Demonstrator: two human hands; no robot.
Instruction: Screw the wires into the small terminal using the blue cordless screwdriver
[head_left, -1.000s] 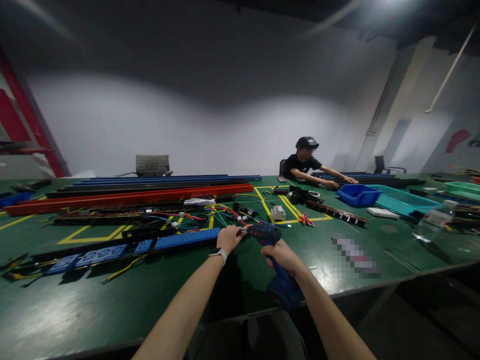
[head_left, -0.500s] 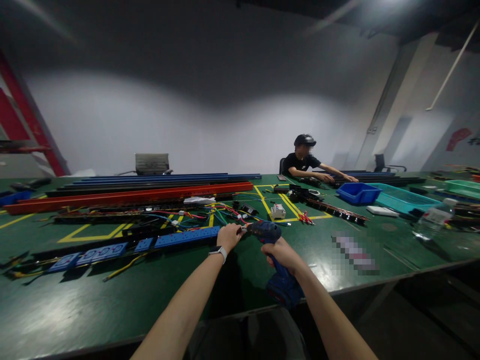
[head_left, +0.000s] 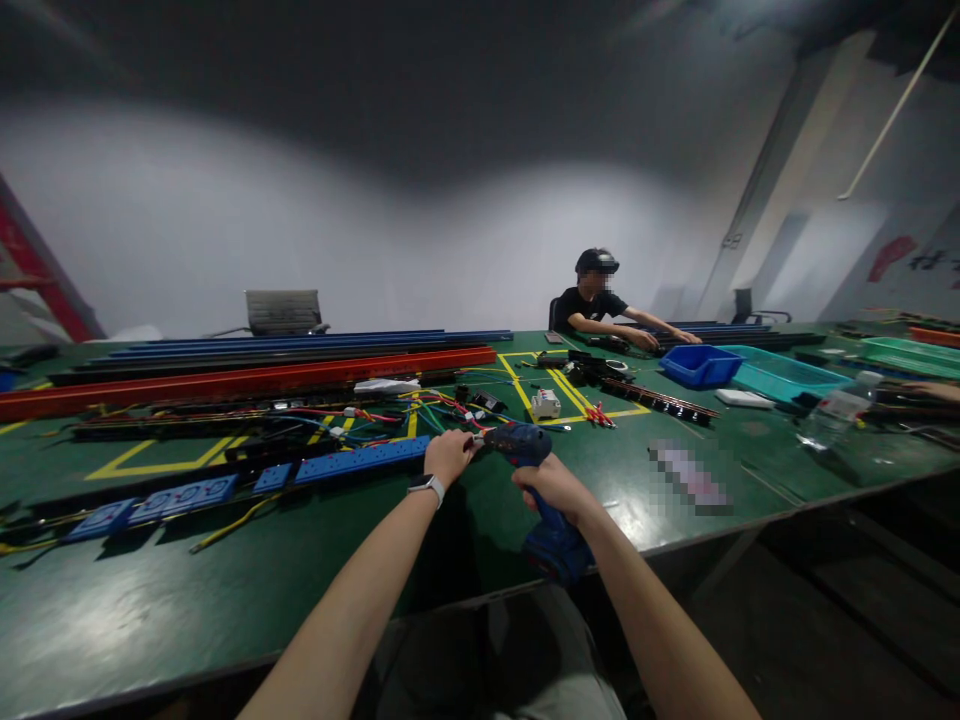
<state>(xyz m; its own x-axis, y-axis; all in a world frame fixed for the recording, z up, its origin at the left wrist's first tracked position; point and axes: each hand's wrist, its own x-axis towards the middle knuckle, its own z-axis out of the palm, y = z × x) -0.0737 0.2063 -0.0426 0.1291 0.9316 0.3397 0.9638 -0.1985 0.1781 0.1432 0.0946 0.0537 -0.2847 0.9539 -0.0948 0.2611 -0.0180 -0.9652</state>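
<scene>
Head view
Right hand (head_left: 551,487): fingers wrapped around the handle of a blue cordless drill (head_left: 536,480), which it holds above the near part of the table (head_left: 150,600).
Drill: nose points left toward the left hand; its battery base (head_left: 555,550) hangs low near the table's front edge; the handle is mostly covered by the fingers.
Left hand (head_left: 448,455): fingers curled shut at the drill's nose, at the right end of the blue power strip (head_left: 360,459); what they pinch is too small to tell. A pale watch (head_left: 426,487) sits on the wrist.
Power strip: lies flat, running left from the left hand; more blue socket modules (head_left: 180,494) continue the line, their left end dim.
Wires (head_left: 390,415): a tangle of red, blue, green and yellow leads just behind the strip; single ends cannot be followed.
Long rails: a red rail (head_left: 247,378) with blue and black ones behind it, cut off at the left edge.
White breaker (head_left: 545,404): inside the yellow floor-tape box.
Blurred patch (head_left: 686,478): right of the drill, contents unreadable.
Blue bin (head_left: 699,365) and teal tray (head_left: 787,375): far right side.
Plastic bottle (head_left: 834,418): lying near the right edge, faint.
Other person (head_left: 592,300): seated at the far side, arms stretched toward the blue bin.
Own forearms: enter from the bottom edge, elbows out of frame.
</scene>
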